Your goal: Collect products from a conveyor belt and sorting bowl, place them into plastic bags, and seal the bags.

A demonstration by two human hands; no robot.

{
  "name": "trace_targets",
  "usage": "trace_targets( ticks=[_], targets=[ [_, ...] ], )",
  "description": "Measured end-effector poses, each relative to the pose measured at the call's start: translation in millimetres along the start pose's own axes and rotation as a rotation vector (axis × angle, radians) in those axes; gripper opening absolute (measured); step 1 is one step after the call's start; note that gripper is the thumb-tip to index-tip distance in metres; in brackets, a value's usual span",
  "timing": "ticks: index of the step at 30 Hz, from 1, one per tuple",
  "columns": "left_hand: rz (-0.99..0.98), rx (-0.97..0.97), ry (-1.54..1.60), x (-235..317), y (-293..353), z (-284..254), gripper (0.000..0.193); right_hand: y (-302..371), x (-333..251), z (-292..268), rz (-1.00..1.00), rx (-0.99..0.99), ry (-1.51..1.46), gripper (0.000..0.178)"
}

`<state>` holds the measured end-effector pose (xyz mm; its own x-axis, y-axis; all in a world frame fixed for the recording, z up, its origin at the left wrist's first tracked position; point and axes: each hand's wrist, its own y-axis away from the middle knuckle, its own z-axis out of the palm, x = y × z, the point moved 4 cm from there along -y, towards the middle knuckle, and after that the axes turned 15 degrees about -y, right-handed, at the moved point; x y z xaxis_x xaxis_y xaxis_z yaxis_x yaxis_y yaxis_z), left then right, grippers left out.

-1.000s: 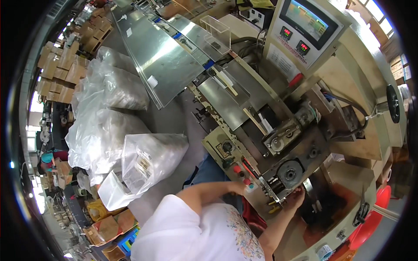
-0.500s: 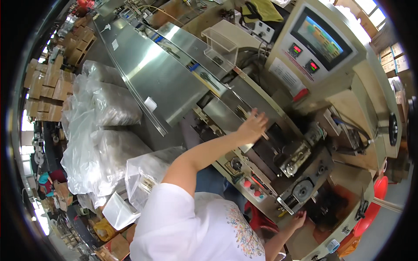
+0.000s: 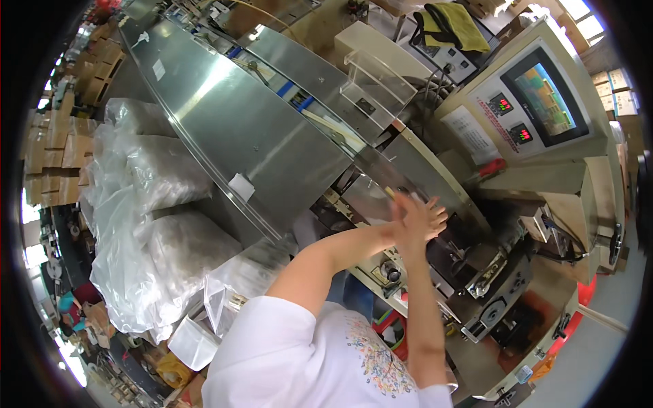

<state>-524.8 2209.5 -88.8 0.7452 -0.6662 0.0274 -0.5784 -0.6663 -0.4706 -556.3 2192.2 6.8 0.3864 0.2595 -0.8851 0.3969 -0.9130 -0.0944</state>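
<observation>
My left hand (image 3: 435,219) reaches over the dark channel of a packaging machine (image 3: 354,194), its visible fingers apart. Crossing it, my right hand (image 3: 407,224) covers part of the left hand and wrist. The right hand's fingers point up the channel and are smeared by motion. At their tips shows a small thin yellowish piece (image 3: 390,192); whether the fingers grip it I cannot tell. Just beyond the hands lies the machine's metal feed track (image 3: 333,129). A metal sealing part (image 3: 488,273) sits to the right of them.
A control panel with a lit screen (image 3: 544,95) stands at the right. A clear plastic guard (image 3: 374,92) rises above the track. Wide sheet-metal table (image 3: 224,102) spreads to the left, with filled clear bags (image 3: 163,177) beside it. A white plastic bin (image 3: 194,343) is near my left side.
My right hand has come up from the machine's lower right to cross my left hand. The left hand has shifted slightly within the channel area. The whole view has swung a little.
</observation>
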Motion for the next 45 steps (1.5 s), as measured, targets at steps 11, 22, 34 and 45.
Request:
trace_targets(
  ticks=[11,22,34,45],
  targets=[
    [-0.092,-0.017,0.054,-2.7,-5.4,-9.5,0.014,-37.4,41.1,51.5,0.238,0.018,0.115,0.036],
    [-0.022,-0.127,0.065,-4.7,-8.0,-24.1,0.029,-50.8,43.5,63.8,0.148,-0.109,0.195,0.034],
    [-0.025,-0.233,0.191,0.7,-27.7,-25.0,0.019,163.0,-10.1,-51.0,0.308,0.455,-0.032,0.012],
    [0.063,-0.116,0.087,9.5,-24.9,-30.8,0.028,257.7,-0.7,-50.6,0.656,0.758,-0.224,0.016]
  ],
)
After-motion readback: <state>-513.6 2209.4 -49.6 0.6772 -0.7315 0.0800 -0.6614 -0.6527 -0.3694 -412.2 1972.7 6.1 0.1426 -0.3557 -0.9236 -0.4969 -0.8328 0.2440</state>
